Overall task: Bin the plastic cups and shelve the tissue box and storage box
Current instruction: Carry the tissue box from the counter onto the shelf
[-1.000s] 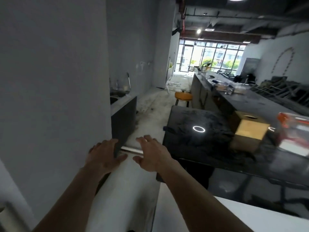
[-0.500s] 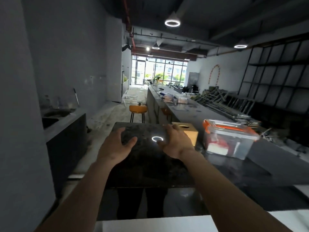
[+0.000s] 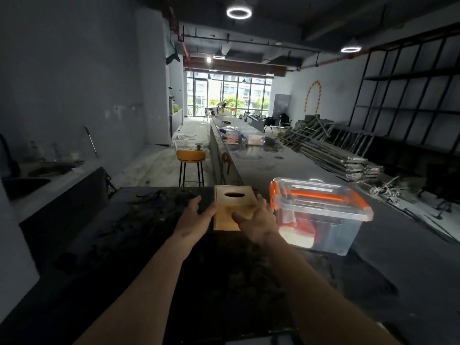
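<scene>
I see my left hand (image 3: 193,219) and right hand (image 3: 258,224) spread wide, flanking the tissue box (image 3: 235,202) on the dark counter (image 3: 139,235), fingers at its sides, not clamped. The storage box (image 3: 321,215) sits just beside it at 3 o'clock.

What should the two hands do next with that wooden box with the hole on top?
Probably close both open hands, left hand and right hand, onto the sides of the wooden tissue box; they flank it on the dark counter, not yet gripping.
</scene>
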{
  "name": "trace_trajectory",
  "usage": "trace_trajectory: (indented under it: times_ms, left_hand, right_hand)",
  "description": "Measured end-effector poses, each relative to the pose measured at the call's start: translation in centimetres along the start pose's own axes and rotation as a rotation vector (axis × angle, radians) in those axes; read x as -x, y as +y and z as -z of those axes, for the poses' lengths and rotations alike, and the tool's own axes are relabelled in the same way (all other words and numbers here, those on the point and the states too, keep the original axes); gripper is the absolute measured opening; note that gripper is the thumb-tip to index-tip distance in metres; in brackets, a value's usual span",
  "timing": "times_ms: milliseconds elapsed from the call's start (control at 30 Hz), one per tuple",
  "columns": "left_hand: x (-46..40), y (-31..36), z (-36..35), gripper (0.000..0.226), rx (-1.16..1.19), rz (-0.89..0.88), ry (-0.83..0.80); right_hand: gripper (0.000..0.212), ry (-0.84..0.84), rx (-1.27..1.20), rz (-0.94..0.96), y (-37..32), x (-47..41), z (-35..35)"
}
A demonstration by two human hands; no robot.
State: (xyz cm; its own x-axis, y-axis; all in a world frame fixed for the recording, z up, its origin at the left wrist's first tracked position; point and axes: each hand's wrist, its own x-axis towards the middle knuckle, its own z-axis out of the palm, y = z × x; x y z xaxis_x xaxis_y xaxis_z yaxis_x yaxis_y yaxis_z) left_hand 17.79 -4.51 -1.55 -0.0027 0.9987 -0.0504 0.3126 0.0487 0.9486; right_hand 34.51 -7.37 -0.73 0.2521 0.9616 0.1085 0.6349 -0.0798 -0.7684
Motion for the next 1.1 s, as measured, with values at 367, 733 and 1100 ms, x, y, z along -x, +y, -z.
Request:
trace_trajectory:
  times_ms: [367, 733, 1100]
  left_hand:
    - [-0.9, 0.3, -2.9, 0.043, 0.205, 0.064, 0.016]
    - [7.3, -1.2, 6.8, 0.010, 0.300, 0.001, 0.435]
    - [19.7, -3.8, 21.4, 0.021, 0.350, -0.069, 0.826]
  right_hand:
    - [0.070, -0.070, -0.276, -0.067, 1.2, -2.7, -0.5]
    - [0.044, -0.102, -0.386, 0.094, -5.8, 4.6, -3.0]
    - [0.027, -0.237, -0.474, 0.239, -17.5, 16.3, -10.6]
